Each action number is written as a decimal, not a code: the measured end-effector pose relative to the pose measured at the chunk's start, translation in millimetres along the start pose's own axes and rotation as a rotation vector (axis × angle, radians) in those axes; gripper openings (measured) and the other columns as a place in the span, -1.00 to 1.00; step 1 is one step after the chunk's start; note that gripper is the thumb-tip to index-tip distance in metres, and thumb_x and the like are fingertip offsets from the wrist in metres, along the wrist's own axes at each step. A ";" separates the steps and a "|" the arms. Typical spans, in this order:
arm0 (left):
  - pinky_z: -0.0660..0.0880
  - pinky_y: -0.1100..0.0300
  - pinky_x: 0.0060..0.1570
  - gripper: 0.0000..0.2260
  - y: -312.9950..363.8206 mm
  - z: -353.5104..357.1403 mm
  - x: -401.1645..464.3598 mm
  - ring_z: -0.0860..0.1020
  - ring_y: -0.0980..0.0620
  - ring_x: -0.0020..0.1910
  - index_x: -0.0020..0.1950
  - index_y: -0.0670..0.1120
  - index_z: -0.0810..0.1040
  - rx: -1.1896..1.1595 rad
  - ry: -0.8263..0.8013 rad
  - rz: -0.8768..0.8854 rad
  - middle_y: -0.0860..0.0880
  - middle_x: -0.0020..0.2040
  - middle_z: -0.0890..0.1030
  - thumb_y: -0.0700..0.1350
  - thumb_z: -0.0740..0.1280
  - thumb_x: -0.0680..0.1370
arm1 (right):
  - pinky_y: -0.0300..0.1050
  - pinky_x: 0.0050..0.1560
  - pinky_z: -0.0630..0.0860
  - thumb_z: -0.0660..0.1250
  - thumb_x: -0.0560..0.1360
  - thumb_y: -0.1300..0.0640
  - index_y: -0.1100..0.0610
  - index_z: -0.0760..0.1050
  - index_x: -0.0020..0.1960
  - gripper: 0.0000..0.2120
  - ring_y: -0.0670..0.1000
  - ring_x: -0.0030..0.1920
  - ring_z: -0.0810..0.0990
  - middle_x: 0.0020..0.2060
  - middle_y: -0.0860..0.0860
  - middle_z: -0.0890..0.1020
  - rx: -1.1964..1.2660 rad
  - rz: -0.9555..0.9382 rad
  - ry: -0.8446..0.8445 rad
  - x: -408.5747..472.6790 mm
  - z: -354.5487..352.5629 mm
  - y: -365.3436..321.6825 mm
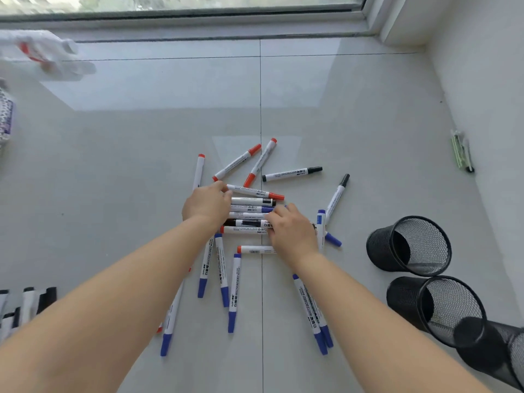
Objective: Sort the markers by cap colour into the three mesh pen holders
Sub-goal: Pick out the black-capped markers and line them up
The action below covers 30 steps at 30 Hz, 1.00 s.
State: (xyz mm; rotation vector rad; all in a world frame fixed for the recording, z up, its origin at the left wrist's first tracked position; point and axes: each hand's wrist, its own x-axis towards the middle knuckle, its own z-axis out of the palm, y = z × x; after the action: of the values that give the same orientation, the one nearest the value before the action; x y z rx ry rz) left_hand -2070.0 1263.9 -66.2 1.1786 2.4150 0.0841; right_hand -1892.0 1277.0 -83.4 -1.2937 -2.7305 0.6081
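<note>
Several whiteboard markers with red, blue and black caps lie scattered on the grey tiled floor. A stack of parallel markers (249,215) lies between my hands. My left hand (208,205) rests fingers-down on the stack's left ends. My right hand (292,231) covers its right ends, fingers curled over them. Red-capped markers (236,162) lie beyond the stack, black-capped ones (292,173) to the right, blue-capped ones (234,292) nearer me. Three black mesh pen holders lie tipped on their sides at the right: the far one (381,242), the middle one (404,299) and the near one (476,346).
A window sill runs along the far edge and a white wall (487,95) stands at the right. A green-and-black item (462,151) lies by the wall. More black-capped markers (28,304) lie at the left edge. A white bag (48,55) sits far left.
</note>
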 end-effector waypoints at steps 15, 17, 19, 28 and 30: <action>0.40 0.13 -0.34 -0.66 29.0 -1.8 6.9 0.50 -0.06 -0.19 0.24 0.02 0.49 0.154 -0.083 0.017 -0.08 -0.14 0.52 0.11 0.05 0.61 | -0.15 -0.39 0.41 0.46 0.15 0.32 0.17 0.54 -0.22 -0.77 0.06 -0.33 0.52 -0.35 0.05 0.57 -0.146 0.122 0.144 -22.4 -29.2 3.2; 0.45 0.13 -0.29 -0.67 30.9 -1.7 5.6 0.53 -0.09 -0.16 0.23 0.02 0.51 0.126 -0.090 -0.001 -0.08 -0.12 0.53 0.10 0.07 0.61 | -0.09 -0.29 0.36 0.37 0.30 0.30 0.21 0.51 -0.10 -0.82 0.10 -0.23 0.50 -0.25 0.08 0.55 -0.017 0.229 0.158 -31.8 -33.9 12.3; 0.46 0.14 -0.27 -0.70 32.3 0.5 5.5 0.54 -0.09 -0.14 0.22 0.02 0.52 0.050 -0.106 -0.055 -0.09 -0.10 0.56 0.08 0.10 0.61 | -0.08 -0.23 0.32 0.26 0.43 0.23 0.19 0.43 0.00 -0.85 0.09 -0.18 0.45 -0.19 0.07 0.52 0.173 0.380 0.153 -39.0 -35.5 20.7; 0.45 0.16 -0.26 -0.79 39.5 9.8 6.8 0.52 -0.10 -0.15 0.11 -0.02 0.48 -0.261 -0.089 -0.265 -0.13 -0.06 0.56 0.04 0.20 0.56 | -0.07 -0.26 0.21 0.17 0.54 0.05 0.14 0.28 -0.18 -0.80 0.12 -0.27 0.38 -0.43 -0.04 0.38 0.492 0.812 0.293 -26.3 -50.1 65.8; 0.50 0.07 -0.15 -0.83 41.3 10.6 4.7 0.54 -0.15 -0.10 0.08 -0.07 0.43 -0.321 -0.049 -0.281 -0.16 -0.05 0.55 -0.01 0.22 0.55 | -0.07 -0.30 0.20 0.16 0.56 0.03 0.12 0.25 -0.26 -0.74 0.12 -0.26 0.37 -0.40 -0.01 0.39 0.514 0.845 0.308 -21.6 -51.1 71.8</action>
State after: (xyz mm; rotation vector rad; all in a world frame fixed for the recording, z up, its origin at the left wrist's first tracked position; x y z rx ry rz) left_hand -2037.7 1292.2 -67.3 0.6869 2.3854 0.3358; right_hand -1814.4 1318.3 -60.9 -2.1023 -1.5466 0.9587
